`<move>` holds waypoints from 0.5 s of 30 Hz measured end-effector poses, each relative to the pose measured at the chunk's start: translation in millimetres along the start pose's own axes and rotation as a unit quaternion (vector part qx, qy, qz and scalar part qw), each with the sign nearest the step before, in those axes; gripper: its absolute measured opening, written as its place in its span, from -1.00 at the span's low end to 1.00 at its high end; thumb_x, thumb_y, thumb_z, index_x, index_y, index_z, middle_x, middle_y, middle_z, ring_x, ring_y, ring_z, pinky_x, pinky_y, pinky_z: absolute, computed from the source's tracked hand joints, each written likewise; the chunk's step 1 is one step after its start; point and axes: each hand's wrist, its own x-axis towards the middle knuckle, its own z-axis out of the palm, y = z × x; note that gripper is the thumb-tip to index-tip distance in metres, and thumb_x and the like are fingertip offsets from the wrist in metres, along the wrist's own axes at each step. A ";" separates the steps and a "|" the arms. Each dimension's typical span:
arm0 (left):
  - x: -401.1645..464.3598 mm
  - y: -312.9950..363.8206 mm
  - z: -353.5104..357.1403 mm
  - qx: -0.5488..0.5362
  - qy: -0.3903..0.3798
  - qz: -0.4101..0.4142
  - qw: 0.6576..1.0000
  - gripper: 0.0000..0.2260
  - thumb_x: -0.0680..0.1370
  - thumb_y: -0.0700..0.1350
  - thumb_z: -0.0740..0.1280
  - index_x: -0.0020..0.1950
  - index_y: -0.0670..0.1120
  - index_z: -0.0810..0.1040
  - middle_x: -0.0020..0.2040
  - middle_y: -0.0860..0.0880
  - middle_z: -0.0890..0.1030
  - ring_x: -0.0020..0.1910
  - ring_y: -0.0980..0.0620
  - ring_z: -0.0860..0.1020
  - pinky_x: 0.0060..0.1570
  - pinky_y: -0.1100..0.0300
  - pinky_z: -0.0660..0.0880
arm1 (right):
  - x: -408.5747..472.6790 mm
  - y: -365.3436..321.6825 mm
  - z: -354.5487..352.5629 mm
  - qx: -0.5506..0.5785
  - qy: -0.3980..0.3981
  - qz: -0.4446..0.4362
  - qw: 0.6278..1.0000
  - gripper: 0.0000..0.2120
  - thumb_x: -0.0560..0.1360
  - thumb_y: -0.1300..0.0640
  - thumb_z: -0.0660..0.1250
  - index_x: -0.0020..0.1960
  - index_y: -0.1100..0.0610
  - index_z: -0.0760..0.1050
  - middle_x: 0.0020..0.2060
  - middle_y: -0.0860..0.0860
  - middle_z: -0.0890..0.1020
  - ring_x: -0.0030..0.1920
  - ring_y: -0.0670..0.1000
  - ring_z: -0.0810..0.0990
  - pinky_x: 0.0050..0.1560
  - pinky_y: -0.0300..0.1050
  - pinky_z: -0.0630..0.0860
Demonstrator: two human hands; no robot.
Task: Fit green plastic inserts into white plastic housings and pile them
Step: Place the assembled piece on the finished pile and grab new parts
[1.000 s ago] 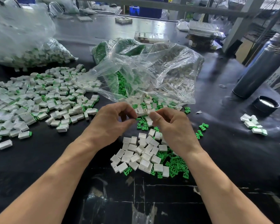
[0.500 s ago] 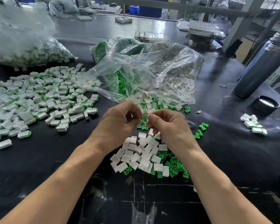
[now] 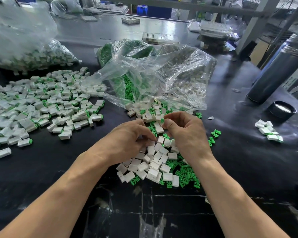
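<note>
My right hand pinches a small green insert between thumb and forefinger, raised a little above the table. My left hand is lower, its curled fingertips closing on a white housing at the top of the loose pile of white housings. Loose green inserts lie under and beside that pile. A broad spread of fitted white-and-green pieces covers the table's left side.
An open clear plastic bag with green inserts and white housings lies just beyond my hands. Another full bag sits far left. At right are a few fitted pieces, a black cap and a dark cylinder on the black table.
My hands were together, fingertips meeting above the pile. They have parted: the left hand dropped onto the white housings, and the right stays raised with a green insert.
</note>
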 end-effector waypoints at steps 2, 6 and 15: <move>0.5 0.7 -0.2 0.001 0.006 -0.012 1.000 -0.95 0.55 0.08 0.48 -0.03 0.26 0.69 -0.03 0.24 0.54 -0.05 0.28 0.53 0.01 0.30 0.44 | 0.4 0.4 1.2 -0.003 0.000 0.002 1.000 -0.94 0.57 0.11 0.47 0.00 -0.04 0.65 -0.16 -0.09 0.73 -0.08 -0.05 0.71 0.06 -0.01 0.67; -1.2 -1.0 -1.7 -0.026 0.027 -0.034 0.999 -0.90 0.52 0.01 0.52 -0.13 0.20 0.63 -0.17 0.24 0.61 -0.19 0.24 0.56 -0.13 0.26 0.47 | 0.1 0.3 1.6 -0.007 -0.005 -0.003 1.000 -0.92 0.56 0.12 0.49 -0.02 -0.07 0.66 -0.17 -0.14 0.73 -0.11 -0.11 0.70 0.03 -0.10 0.64; 0.6 -0.2 -4.6 -0.323 0.123 -0.036 0.938 -0.92 0.54 -0.24 0.48 -0.05 -0.06 0.66 -0.18 0.04 0.71 -0.21 0.14 0.64 -0.21 0.32 0.54 | -0.8 -4.2 1.6 0.040 -0.031 -0.021 0.999 -0.95 0.54 0.13 0.52 -0.05 0.00 0.67 -0.27 -0.10 0.72 -0.31 -0.16 0.63 -0.35 -0.36 0.47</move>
